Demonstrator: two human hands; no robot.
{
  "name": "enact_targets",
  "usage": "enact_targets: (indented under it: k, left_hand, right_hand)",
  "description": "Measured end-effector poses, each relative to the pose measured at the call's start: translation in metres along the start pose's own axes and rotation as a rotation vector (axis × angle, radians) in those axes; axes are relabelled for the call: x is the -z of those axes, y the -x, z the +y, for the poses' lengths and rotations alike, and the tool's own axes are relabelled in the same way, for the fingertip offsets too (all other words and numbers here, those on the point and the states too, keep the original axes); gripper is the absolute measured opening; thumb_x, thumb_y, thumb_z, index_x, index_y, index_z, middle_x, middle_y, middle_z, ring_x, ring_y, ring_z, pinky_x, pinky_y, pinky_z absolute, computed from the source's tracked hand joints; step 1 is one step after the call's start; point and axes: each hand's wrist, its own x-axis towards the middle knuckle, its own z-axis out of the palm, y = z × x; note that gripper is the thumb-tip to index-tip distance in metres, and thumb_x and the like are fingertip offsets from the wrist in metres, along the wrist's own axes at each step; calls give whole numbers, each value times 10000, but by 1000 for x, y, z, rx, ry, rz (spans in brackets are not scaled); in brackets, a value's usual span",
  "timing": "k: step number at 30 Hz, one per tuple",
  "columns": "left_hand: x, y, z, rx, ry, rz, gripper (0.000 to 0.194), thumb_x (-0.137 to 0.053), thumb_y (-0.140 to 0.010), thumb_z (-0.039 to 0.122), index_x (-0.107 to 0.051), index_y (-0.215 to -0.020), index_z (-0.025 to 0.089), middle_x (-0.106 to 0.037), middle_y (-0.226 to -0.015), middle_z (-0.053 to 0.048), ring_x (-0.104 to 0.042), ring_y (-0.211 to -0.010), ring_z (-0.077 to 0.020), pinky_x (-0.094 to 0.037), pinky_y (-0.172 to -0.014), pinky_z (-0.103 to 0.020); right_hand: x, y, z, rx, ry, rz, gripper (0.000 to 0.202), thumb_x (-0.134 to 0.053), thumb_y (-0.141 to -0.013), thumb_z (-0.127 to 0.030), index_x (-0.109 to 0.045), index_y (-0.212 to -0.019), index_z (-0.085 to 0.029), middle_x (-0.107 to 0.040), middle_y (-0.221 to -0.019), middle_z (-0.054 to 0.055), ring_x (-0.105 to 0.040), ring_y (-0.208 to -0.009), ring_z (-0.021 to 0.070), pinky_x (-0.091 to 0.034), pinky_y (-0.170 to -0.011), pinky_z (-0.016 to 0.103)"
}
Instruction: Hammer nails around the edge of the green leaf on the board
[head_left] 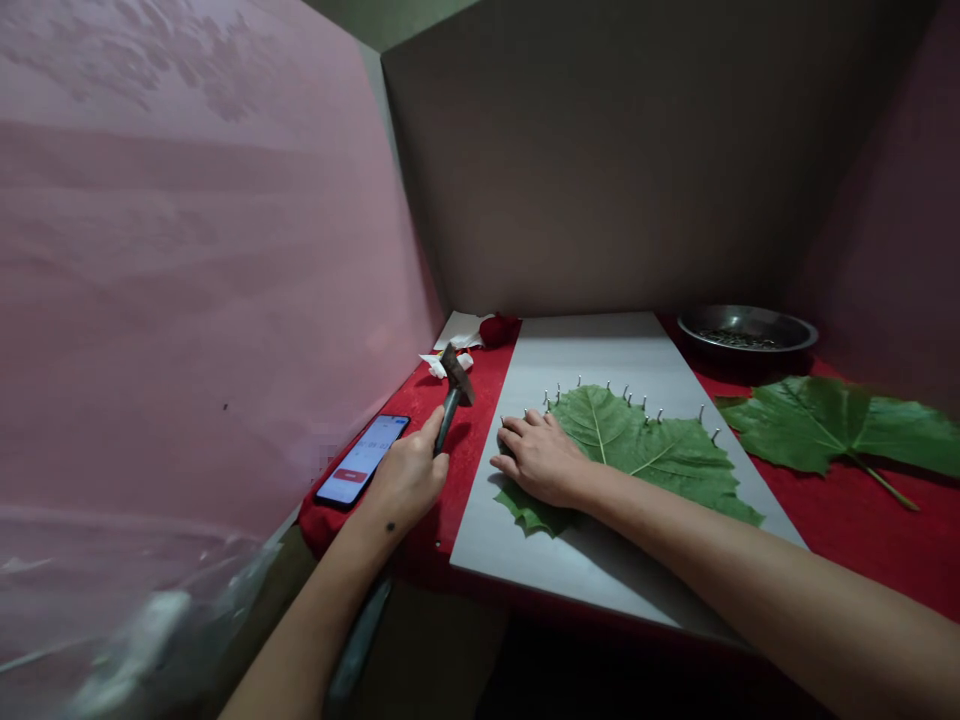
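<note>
My left hand (412,472) is wrapped round the handle of a hammer (455,385), raised over the red cloth with its metal head up. My right hand (544,457) lies on the left part of a large green leaf (667,460), fingers stretched forward and thumb apart. The leaf rests on a pale grey board (592,345). Several nails (628,399) stand upright or slightly tilted along the leaf's far edge. A nail (502,421) shows right by my right fingertips; whether they touch it I cannot tell.
A metal bowl (795,342) of nails stands at the back right. A second leaf (817,425) lies on the red cloth (795,505). A lit phone (367,455) lies left of the hammer. Crumpled white paper (450,366) sits behind. Pink sheeting (187,300) borders the left.
</note>
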Motion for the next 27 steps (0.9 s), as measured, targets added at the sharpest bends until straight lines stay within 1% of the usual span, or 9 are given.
enact_targets:
  k: [3,8,11,13,15,18,21,24,27]
  left_hand:
    - [-10,-4,-15,38,66,-16,588,-456,-739,155,-456,-1327,165,-698,-786,-75,-637,-717,-235,-442,-694,-324]
    - [-24,-5,-32,104,267,0,558,-500,-735,198,-495,-1293,166,-691,-912,-62,-619,-754,-194,-446,-703,-285]
    - [-32,-3,-37,165,403,11,581,-533,-725,221,-484,-1302,175,-651,-725,-4,-588,-595,-159,-448,-586,-260]
    - [-39,-2,-38,215,497,21,622,-544,-723,232,-441,-1334,164,-566,-566,43,-537,-469,-139,-423,-488,-242]
    - [-45,-1,-37,258,591,32,658,-550,-720,237,-403,-1355,149,-499,-493,71,-495,-399,-123,-396,-424,-224]
    - [-49,1,-33,298,713,43,688,-564,-706,245,-385,-1360,124,-481,-472,79,-479,-372,-112,-388,-388,-210]
    - [-47,3,-29,316,802,40,702,-570,-697,245,-380,-1357,97,-468,-444,87,-456,-350,-107,-380,-364,-203]
    - [-43,5,-26,334,858,32,693,-571,-695,237,-391,-1348,91,-456,-418,96,-426,-323,-99,-360,-338,-194]
    - [-41,5,-25,354,890,32,685,-572,-692,225,-400,-1340,85,-456,-408,97,-420,-312,-93,-352,-331,-185]
  right_hand:
    - [3,0,1,-23,-30,23,465,-330,-918,-493,-640,-1007,-158,-562,-1137,131,-462,-1014,260,-326,-865,395]
    - [5,1,5,-30,-91,38,468,-344,-922,-488,-647,-953,-132,-577,-1022,128,-492,-978,221,-326,-884,369]
    - [11,-1,6,-40,-135,14,405,-382,-924,-443,-653,-918,-143,-584,-986,108,-502,-933,195,-351,-850,328]
    - [19,-1,7,-40,-151,29,360,-399,-925,-407,-658,-920,-156,-590,-978,96,-503,-910,185,-362,-836,314]
    - [29,-1,11,-37,-157,47,327,-407,-926,-371,-666,-920,-172,-601,-967,86,-505,-905,185,-368,-835,312]
    - [43,3,29,-56,-136,36,290,-412,-918,-296,-678,-919,-181,-621,-965,84,-521,-917,194,-380,-838,315]
    - [47,17,59,-106,-70,-9,287,-405,-899,-222,-673,-985,-170,-628,-1030,103,-539,-969,209,-398,-845,324]
    - [37,36,85,-136,-3,-55,370,-433,-874,-240,-580,-1196,-134,-573,-1199,141,-509,-1083,250,-397,-901,372]
    - [22,53,94,-120,51,-90,424,-396,-887,-265,-535,-1252,-99,-512,-1289,164,-479,-1134,273,-387,-939,401]
